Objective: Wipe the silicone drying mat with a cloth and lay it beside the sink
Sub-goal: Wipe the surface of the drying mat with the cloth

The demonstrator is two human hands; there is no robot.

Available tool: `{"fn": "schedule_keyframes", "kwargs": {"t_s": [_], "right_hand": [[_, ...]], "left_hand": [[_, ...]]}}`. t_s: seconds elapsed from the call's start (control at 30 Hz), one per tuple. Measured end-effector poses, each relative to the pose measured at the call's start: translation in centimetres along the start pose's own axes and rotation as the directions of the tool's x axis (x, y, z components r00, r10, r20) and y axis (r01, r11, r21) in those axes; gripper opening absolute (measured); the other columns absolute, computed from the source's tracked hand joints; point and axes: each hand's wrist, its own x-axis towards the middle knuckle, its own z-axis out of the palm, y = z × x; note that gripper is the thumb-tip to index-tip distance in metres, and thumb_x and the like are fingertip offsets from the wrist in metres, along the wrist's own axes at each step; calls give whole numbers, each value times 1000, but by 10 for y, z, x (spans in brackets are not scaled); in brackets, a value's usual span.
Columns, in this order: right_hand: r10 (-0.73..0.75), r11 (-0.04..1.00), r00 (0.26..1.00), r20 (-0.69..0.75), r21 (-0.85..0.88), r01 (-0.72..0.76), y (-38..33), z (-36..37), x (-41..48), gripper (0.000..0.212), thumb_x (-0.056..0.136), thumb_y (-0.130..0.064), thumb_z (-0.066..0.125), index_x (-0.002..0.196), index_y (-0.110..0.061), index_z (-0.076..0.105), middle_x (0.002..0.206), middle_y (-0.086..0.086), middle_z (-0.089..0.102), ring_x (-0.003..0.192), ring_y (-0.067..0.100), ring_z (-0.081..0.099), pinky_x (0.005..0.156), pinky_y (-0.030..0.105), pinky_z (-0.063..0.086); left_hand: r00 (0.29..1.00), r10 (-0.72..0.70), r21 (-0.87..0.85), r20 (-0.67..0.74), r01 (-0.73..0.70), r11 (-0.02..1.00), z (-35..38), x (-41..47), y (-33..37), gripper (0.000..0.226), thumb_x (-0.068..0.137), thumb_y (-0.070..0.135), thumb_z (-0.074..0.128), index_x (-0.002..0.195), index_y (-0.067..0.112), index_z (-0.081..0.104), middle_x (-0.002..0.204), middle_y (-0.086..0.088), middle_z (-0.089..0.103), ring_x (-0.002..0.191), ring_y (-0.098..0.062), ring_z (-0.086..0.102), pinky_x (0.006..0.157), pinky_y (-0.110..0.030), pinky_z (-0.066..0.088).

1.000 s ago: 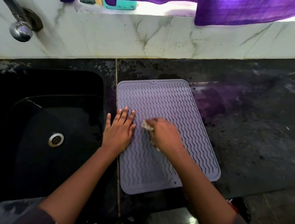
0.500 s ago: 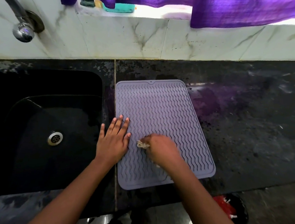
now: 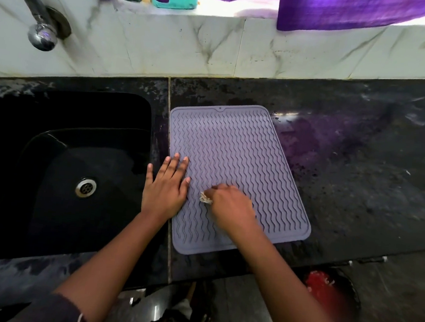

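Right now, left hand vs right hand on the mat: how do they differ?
The left hand lies flat, fingers spread, on the drying mat's sink-side edge; the right hand is curled further in on the mat. The left hand holds nothing; the right hand grips a small pale cloth, mostly hidden under it. The left hand partly overhangs onto the black counter; the right hand sits wholly over the mat. Both press down on the mat.
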Motion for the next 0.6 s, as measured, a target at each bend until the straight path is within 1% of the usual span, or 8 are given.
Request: {"fn": "schedule_keyframes", "kwargs": {"t_s": [0.07,0.1,0.17,0.23,0.3,0.43,0.53,0.6], "right_hand": [[45,995,998,49,85,-49,5,-10,9,27,90,-17,51,116,-21,61,96,3,65,78,18,59,74,35,55],[74,987,997,22,142,-76,7,-13,17,29,91,-19,52,119,-22,59,99,3,66,79,18,60,75,35,55],[89,979,993,-71,190,-74,9,-12,31,38,93,-19,48,131,-23,49,123,7,59,105,24,55,89,38,47],[52,992,997,-59,114,-45,5,-1,30,45,95,-15,41,139,-21,37,143,7,42,131,27,35,104,41,36],[51,998,998,-24,43,-50,1,12,13,50,95,-13,38,143,-21,28,151,6,31,139,28,23,106,47,36],[37,999,999,-2,-14,-37,-2,29,-46,52,95,-16,36,145,-21,22,154,7,25,141,27,19,109,48,32],[-36,998,999,34,42,35,3,21,-70,45,95,-20,40,140,-21,37,143,8,43,129,26,42,108,40,34],[27,986,998,55,164,-36,8,4,-60,37,93,-23,48,129,-29,50,119,2,61,94,16,63,84,31,53]], "left_hand": [[1000,1,-3,-1,-1,1000,0,0,-1,55,98,45,17,150,30,7,159,4,8,146,-13,2,112,-45,-13],[1000,2,-2,0,-2,1000,0,0,-1,55,97,46,16,150,30,7,159,5,8,146,-13,2,111,-44,-14],[1000,4,3,-9,-4,1000,0,0,-1,56,97,47,14,149,30,8,159,4,9,146,-13,3,111,-44,-14],[1000,4,4,-10,-4,1000,1,0,-1,56,97,47,15,149,30,9,159,4,11,146,-13,4,112,-45,-13],[1000,0,7,-13,0,1000,2,1,-1,56,97,47,16,149,30,10,159,4,11,146,-13,5,112,-46,-11],[1000,5,2,-23,-4,1000,4,1,-2,56,96,47,16,149,30,11,159,4,12,146,-14,6,112,-47,-11],[1000,9,4,-23,-9,1000,4,1,-3,57,96,48,15,149,30,10,159,4,12,146,-14,6,111,-45,-12],[1000,11,13,-22,-11,1000,4,2,-2,57,96,48,15,149,30,10,159,4,11,146,-14,5,111,-45,-12]]}}
